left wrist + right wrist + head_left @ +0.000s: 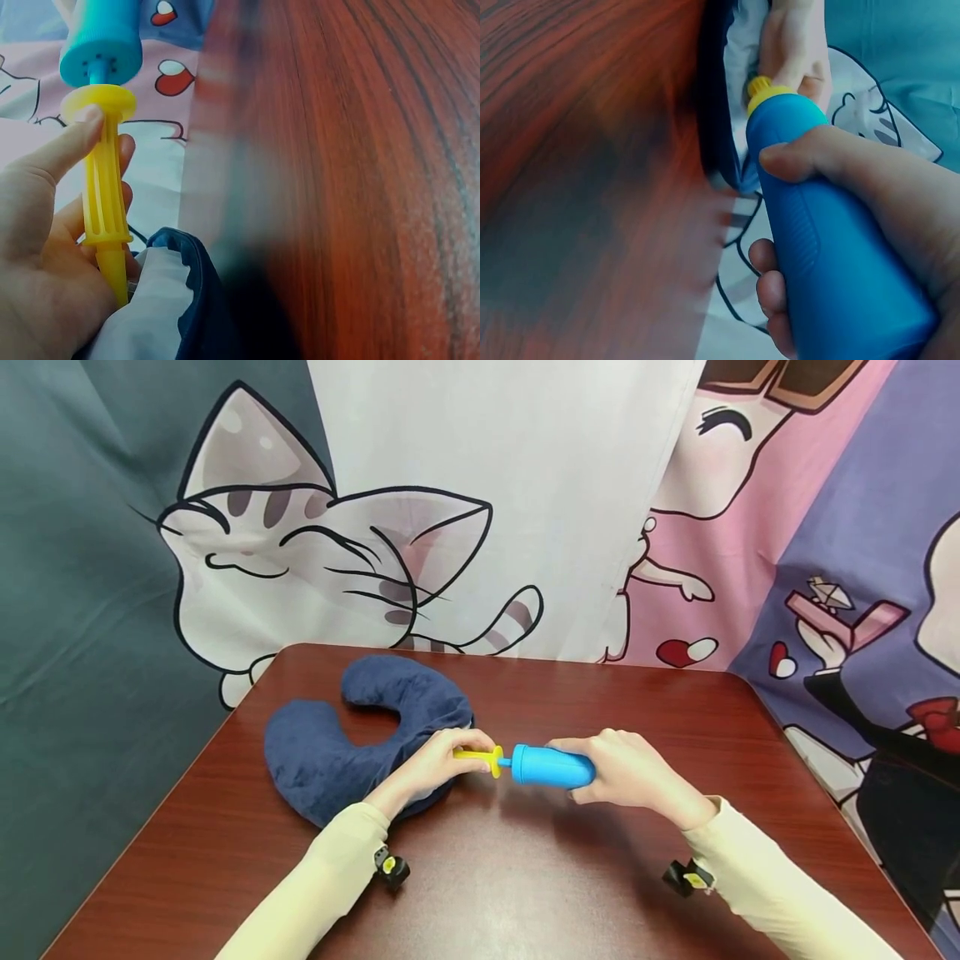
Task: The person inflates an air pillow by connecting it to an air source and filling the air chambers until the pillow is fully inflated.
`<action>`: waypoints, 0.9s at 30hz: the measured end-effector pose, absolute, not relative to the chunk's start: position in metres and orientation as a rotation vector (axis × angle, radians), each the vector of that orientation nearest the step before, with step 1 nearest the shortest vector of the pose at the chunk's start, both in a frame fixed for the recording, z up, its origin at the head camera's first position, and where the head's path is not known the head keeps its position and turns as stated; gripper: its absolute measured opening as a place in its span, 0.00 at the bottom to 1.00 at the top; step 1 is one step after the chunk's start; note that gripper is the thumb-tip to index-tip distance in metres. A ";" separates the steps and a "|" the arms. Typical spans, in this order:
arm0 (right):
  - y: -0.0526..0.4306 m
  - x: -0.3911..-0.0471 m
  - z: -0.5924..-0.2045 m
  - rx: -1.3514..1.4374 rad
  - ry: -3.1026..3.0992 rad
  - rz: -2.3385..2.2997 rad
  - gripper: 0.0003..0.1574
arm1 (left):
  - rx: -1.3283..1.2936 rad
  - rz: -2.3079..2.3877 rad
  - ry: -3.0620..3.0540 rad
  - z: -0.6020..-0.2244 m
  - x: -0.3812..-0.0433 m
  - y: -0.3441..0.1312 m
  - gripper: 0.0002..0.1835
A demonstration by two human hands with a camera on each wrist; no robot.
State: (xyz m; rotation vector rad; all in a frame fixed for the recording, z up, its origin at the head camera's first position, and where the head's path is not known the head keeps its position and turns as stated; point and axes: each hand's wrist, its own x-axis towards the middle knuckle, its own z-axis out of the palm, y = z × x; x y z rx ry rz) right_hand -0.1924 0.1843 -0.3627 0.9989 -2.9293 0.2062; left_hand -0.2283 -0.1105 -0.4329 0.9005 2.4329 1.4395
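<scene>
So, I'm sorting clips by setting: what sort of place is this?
Probably an indoor tabletop recording set-up: a glossy red-brown wood-grained table, a cartoon-cat printed fabric backdrop behind it, and small black wrist-worn cameras.

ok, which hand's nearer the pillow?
Left. The left hand is at the right edge of the pillow; the right hand is farther right, clear of it.

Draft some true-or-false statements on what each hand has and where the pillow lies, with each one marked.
1. The right hand grips the blue cylinder. True.
2. The left hand holds the yellow piece. True.
3. The yellow piece sits flush against the blue cylinder. False: a thin blue rod shows between them.
4. A navy pillow lies on the table. True.
5. In the head view, the navy pillow is right of the blue cylinder. False: it is to the left.
</scene>
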 end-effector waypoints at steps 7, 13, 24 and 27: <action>0.168 -0.195 -0.372 1.004 -2.930 0.238 0.41 | 0.899 1.413 2.456 -0.433 -0.227 -0.108 0.10; 0.166 -0.196 -0.369 0.998 -2.932 0.206 0.41 | 0.878 1.430 2.444 -0.432 -0.229 -0.108 0.10; 0.182 -0.193 -0.358 1.007 -2.922 0.155 0.41 | 0.936 1.365 2.480 -0.428 -0.231 -0.112 0.12; 0.193 -0.192 -0.353 1.007 -2.917 0.149 0.42 | 0.952 1.353 2.486 -0.427 -0.231 -0.113 0.12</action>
